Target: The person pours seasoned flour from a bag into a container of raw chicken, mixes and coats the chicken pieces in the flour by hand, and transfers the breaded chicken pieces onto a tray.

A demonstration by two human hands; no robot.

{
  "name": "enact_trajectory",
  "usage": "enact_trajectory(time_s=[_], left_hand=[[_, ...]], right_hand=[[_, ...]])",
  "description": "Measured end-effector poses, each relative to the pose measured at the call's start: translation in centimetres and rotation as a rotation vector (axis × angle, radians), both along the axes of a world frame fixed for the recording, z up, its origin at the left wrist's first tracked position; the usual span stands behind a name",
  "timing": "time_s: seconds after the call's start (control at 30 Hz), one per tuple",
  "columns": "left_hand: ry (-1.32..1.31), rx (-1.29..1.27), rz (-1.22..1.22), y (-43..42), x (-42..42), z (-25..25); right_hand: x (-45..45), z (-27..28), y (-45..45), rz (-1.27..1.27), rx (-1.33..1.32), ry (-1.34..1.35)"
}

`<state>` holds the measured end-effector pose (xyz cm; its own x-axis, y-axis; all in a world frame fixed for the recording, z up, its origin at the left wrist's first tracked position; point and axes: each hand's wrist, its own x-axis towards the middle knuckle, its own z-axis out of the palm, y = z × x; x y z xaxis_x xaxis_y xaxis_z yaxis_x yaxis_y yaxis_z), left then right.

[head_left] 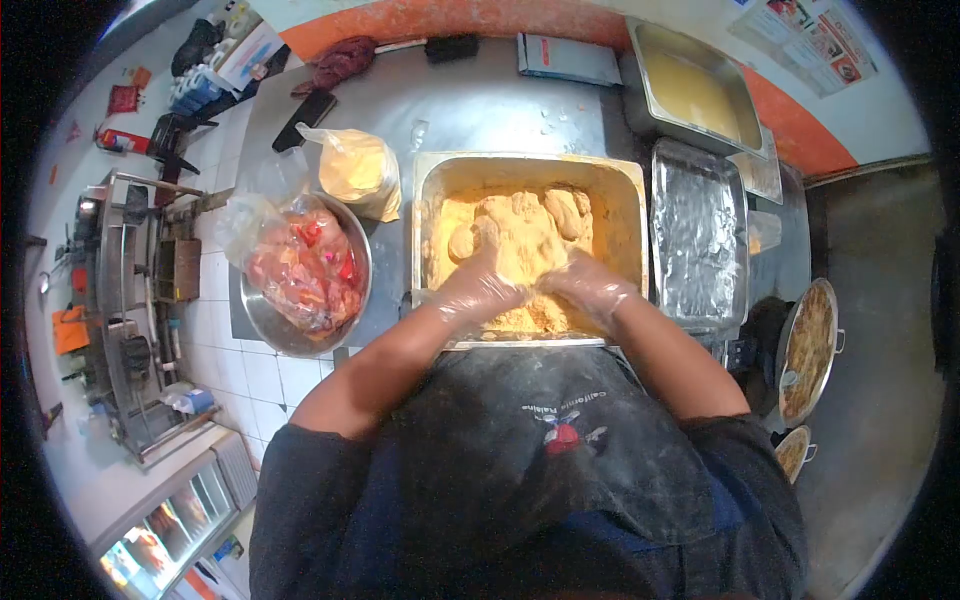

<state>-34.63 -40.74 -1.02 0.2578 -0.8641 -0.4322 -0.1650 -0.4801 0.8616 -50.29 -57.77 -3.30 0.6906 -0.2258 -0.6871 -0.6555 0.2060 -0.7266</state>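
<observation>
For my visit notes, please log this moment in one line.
left hand, right hand: gloved, inside metal pan; contents: coated pieces, yellow powder

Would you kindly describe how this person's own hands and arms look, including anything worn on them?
The left hand and right hand each wear a thin, shiny, crinkled clear plastic glove, with a loose cuff near the wrist. The forearms are bare, with no watch or bracelet visible. Plain dark fabric short sleeves end around the elbows.
</observation>
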Motion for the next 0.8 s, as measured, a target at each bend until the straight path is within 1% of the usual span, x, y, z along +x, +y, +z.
enact_trajectory(time_s=[0.03, 0.07, 0.13, 0.17, 0.2, 0.23, 0.27, 0.3, 0.33, 0.37, 0.4, 0.43, 0.47, 0.5, 0.53, 0.57, 0.6, 0.67, 0.7, 0.73, 0.77, 0.8], left_hand=[[0.102, -0.145, 0.107, 0.4, 0.3, 2.3], [0.105, -0.143, 0.110, 0.5, 0.7, 2.8], [-0.509, 0.066, 0.130, 0.4, 1.2, 2.9], [-0.758, 0.136, 0.082, -0.1, 1.3, 2.6], [-0.761, 0.134, 0.082, -0.9, 1.5, 2.7], [-0.749, 0.242, 0.005, -1.9, 1.8, 3.0], [-0.734, 0.350, -0.073, -2.9, 2.0, 3.2], [-0.736, 0.403, -0.082, -4.0, 2.1, 2.8], [-0.742, 0.399, -0.079, -4.4, 2.7, 2.4], [-0.658, 0.352, -0.113, -4.7, 3.4, 1.8], [-0.572, 0.306, -0.146, -5.1, 3.9, 1.2], [-0.573, 0.309, -0.149, -5.5, 4.2, 0.5], [-0.539, 0.286, -0.209, -6.0, 4.5, -0.1], [-0.509, 0.259, -0.263, -6.4, 4.7, -0.7], [-0.518, 0.251, -0.261, -6.5, 4.8, -1.8], [-0.378, 0.258, -0.279, -6.5, 4.8, -2.9], [-0.234, 0.270, -0.298, -6.2, 4.5, -3.5], [-0.307, 0.244, -0.380, -4.4, 1.9, -1.4], [-0.166, 0.171, -0.347, -3.7, 1.2, -1.3], [-0.023, 0.099, -0.314, -3.1, 0.6, -1.3], [-0.023, 0.105, -0.314, -2.4, 0.5, -1.4], [-0.003, -0.041, -0.235, -1.7, 0.6, -1.6]], right_hand=[[0.5, 3.2, -0.1, -0.036, -0.094, 0.137], [0.9, 4.2, -0.4, -0.032, -0.093, 0.140], [1.4, 5.4, -1.0, -0.101, -0.556, 0.022], [2.0, 6.5, -1.3, -0.100, -0.556, 0.022], [2.8, 7.8, -1.6, -0.011, -0.695, 0.166], [3.6, 8.5, -1.8, 0.076, -0.834, 0.308], [4.2, 7.6, -2.1, 0.070, -0.839, 0.302], [4.8, 5.7, -2.3, 0.139, -0.845, 0.337], [5.4, 5.5, -2.0, 0.211, -0.850, 0.372], [5.5, 5.7, -1.9, 0.086, -0.729, 0.351], [5.7, 5.6, -1.8, 0.086, -0.730, 0.347], [5.7, 5.2, -1.4, 0.096, -0.757, 0.264], [5.6, 4.8, -1.3, 0.105, -0.786, 0.179], [5.6, 3.9, -2.0, 0.104, -0.792, 0.174], [5.5, 3.1, -3.1, 0.184, -0.738, 0.156], [5.4, 2.4, -4.4, 0.261, -0.683, 0.140], [5.6, 2.5, -5.1, 0.254, -0.685, 0.138], [6.2, 3.3, -5.8, 0.796, -0.732, 0.327], [6.6, 3.8, -6.1, 1.075, -0.759, 0.354], [6.5, 5.6, -5.6, 1.076, -0.753, 0.348], [6.2, 7.5, -5.0, 1.042, -0.837, 0.366], [5.8, 8.5, -4.5, 1.008, -0.921, 0.386]])
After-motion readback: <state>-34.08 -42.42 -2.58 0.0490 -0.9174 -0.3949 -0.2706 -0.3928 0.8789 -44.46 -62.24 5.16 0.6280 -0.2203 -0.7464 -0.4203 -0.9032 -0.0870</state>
